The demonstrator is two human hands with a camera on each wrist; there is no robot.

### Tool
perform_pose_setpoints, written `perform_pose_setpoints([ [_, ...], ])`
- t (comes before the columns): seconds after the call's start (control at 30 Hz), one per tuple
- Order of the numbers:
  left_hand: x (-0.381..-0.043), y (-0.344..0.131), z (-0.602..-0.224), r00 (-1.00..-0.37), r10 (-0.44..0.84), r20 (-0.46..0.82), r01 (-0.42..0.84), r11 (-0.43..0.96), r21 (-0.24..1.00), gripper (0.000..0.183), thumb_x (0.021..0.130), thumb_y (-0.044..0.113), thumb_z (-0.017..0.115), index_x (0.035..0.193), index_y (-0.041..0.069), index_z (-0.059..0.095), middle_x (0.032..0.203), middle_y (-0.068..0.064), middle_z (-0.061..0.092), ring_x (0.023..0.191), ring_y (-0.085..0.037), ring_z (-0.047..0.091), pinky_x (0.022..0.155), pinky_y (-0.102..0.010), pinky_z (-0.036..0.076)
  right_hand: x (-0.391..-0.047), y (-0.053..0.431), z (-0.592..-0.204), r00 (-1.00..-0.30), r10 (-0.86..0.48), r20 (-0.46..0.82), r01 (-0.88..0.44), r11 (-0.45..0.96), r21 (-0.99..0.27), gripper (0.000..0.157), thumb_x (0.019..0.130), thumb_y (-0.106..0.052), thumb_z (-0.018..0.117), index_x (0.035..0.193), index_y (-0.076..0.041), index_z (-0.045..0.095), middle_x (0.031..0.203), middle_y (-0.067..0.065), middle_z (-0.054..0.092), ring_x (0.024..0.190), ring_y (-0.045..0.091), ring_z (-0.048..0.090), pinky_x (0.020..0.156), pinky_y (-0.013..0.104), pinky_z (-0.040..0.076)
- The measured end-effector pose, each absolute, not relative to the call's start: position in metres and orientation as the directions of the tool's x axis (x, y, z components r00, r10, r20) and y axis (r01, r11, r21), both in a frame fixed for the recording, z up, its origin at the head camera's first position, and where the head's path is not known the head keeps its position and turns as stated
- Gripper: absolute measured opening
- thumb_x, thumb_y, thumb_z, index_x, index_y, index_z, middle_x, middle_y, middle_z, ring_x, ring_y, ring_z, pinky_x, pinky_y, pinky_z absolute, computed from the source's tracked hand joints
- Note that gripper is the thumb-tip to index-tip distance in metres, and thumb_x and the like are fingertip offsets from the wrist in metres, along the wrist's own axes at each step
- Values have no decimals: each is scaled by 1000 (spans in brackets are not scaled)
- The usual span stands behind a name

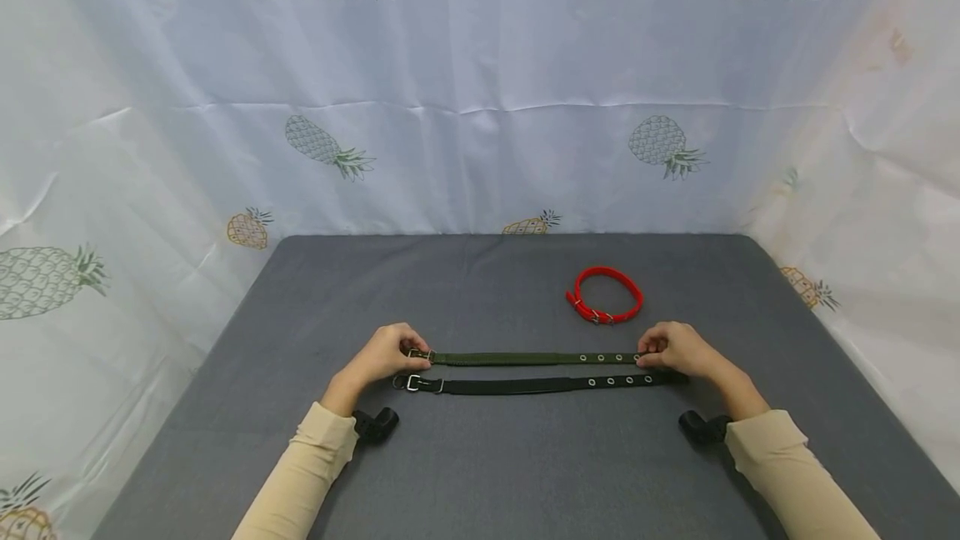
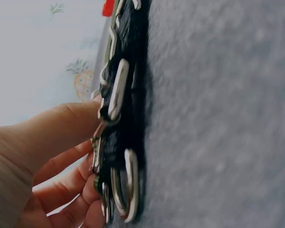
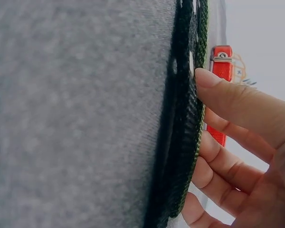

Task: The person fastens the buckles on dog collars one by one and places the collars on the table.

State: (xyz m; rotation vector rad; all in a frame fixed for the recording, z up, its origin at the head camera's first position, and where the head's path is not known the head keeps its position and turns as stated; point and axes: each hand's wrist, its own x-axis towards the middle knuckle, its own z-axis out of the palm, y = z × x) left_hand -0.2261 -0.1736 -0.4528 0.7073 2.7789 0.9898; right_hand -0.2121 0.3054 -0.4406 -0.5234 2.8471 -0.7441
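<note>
A green collar lies stretched left to right on the grey table. My left hand pinches its buckle end between thumb and fingers, and my right hand pinches its other end, near the metal eyelets. Just in front of it, nearly parallel, is a black collar with its buckle at the left and its tip partly under my right hand. In the left wrist view the black collar's metal buckle shows close beside my thumb. The right wrist view shows the woven edge of the green collar against my fingertips.
A red collar, buckled into a loop, lies behind the green one on the right. The grey table meets a white pineapple-print curtain at the back and sides. Black wrist devices stick out from both sleeves.
</note>
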Motion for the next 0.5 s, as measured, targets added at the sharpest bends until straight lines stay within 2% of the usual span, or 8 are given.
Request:
perform_pose_setpoints([
  [0.3,-232,-175,-450,-861,506,50,439,691,575,10,80,12,77,87,5,75,85,-7,66,74,-10,58,66,-21,47,-210,302,-436,-925,-377,-42,-307,809,-501,14,81,-19,77,83,-7,69,78,1,60,65,-3,41,58,21,37],
  [0.5,-231,-177,-443,-851,524,29,452,704,548,7,82,12,76,87,7,74,88,-6,66,77,-11,57,67,-21,47,-212,302,-433,-936,-351,-27,-292,817,-497,15,81,-19,76,85,-6,70,80,3,64,65,-4,45,59,20,41],
])
